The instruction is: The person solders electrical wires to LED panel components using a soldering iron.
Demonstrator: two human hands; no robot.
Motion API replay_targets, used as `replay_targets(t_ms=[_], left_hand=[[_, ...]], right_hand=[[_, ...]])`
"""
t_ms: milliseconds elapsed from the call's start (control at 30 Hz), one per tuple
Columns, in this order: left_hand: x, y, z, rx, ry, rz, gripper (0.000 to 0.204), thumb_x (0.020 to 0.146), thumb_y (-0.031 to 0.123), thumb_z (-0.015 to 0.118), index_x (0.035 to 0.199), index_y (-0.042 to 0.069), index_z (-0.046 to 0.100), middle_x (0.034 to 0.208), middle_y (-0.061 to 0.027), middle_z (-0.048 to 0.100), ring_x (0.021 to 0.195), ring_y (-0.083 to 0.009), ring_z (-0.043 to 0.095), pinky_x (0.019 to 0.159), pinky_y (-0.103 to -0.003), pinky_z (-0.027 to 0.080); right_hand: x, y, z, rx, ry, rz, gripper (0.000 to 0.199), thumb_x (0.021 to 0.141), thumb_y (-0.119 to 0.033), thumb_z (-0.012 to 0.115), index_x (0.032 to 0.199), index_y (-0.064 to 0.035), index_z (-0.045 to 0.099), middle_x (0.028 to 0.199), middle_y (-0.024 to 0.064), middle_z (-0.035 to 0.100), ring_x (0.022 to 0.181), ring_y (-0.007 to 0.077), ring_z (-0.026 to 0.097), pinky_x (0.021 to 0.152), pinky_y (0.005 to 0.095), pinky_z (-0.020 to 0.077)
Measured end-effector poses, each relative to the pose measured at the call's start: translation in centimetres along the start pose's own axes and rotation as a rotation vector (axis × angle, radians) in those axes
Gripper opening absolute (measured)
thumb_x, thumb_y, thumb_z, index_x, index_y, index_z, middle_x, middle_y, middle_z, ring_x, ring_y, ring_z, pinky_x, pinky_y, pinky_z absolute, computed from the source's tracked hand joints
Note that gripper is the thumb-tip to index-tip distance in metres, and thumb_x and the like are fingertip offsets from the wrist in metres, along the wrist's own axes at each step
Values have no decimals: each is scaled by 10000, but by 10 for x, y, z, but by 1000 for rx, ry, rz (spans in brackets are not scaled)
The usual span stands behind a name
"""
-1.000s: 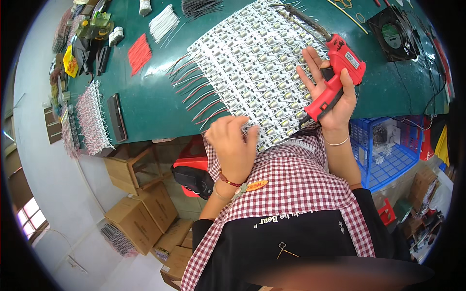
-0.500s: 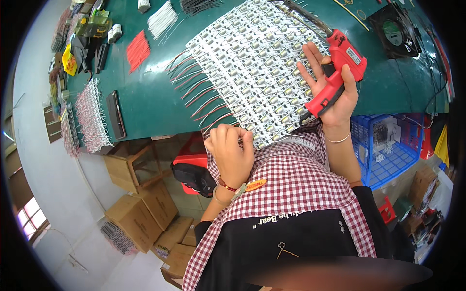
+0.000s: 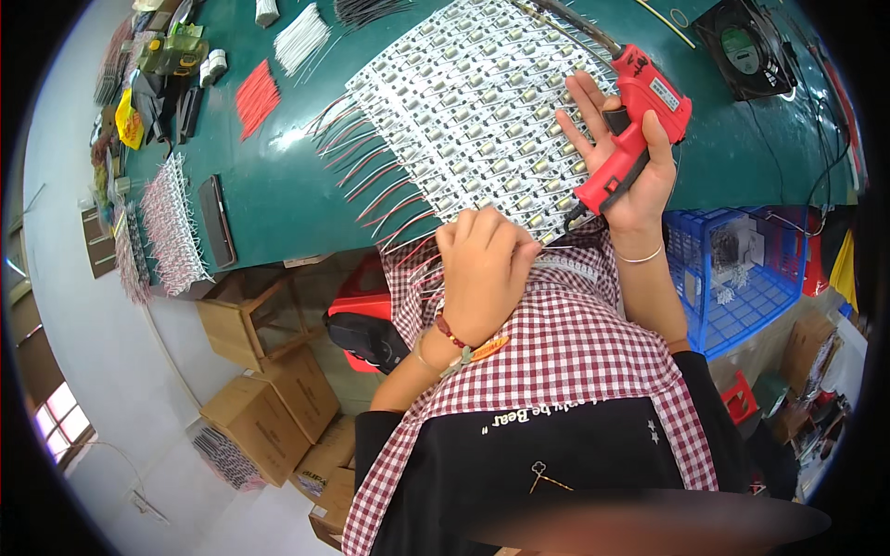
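Note:
A large white panel of circuit boards (image 3: 482,120), covered in rows of small metal parts, lies at the table's front edge, its near corner over my lap. Red and white wires (image 3: 375,190) stick out along its left side. My left hand (image 3: 484,273) is at the near edge with its fingers bent closed; what they pinch is hidden. In my right hand (image 3: 640,190) a red soldering gun (image 3: 654,97) rests between palm and thumb, with the other fingers stretched over the panel. The gun's tip points away toward the far side.
Cut red wires (image 3: 257,100) and white wires (image 3: 302,42) lie on the green table (image 3: 278,199). A black fan (image 3: 744,51) stands at far right. Left is a dark flat case (image 3: 217,222) beside wired boards (image 3: 174,222). A blue crate (image 3: 742,310) sits low at right, cartons (image 3: 255,422) at lower left.
My left hand has moved right along the panel's near edge. The whole view has shifted slightly, and the soldering gun stays in my right hand.

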State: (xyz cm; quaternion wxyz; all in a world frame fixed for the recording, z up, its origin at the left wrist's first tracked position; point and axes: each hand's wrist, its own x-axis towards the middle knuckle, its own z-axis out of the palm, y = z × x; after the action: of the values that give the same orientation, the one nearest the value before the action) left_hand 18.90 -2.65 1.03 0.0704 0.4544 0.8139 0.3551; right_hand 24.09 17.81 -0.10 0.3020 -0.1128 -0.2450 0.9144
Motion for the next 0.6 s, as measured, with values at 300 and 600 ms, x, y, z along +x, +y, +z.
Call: replay_targets(t_ms=[300, 600], left_hand=[[-55, -18, -4, 95, 194, -304, 114, 799, 140, 712, 844, 115, 610, 874, -39, 545, 884, -251, 515, 799, -398, 329], [-24, -10, 6, 296, 42, 281, 147, 748, 167, 706, 884, 182, 650, 899, 34, 561, 860, -161, 531, 816, -392, 354]], right_hand=[[1, -2, -4, -6, -9, -3, 359, 969, -310, 553, 1080, 30, 581, 1460, 307, 381, 1459, 399, 242, 1185, 594, 180], [3, -2, -2, 30, -17, 16, 355, 967, -301, 554, 1088, 33, 559, 1458, 308, 380, 1471, 392, 212, 1188, 596, 172]])
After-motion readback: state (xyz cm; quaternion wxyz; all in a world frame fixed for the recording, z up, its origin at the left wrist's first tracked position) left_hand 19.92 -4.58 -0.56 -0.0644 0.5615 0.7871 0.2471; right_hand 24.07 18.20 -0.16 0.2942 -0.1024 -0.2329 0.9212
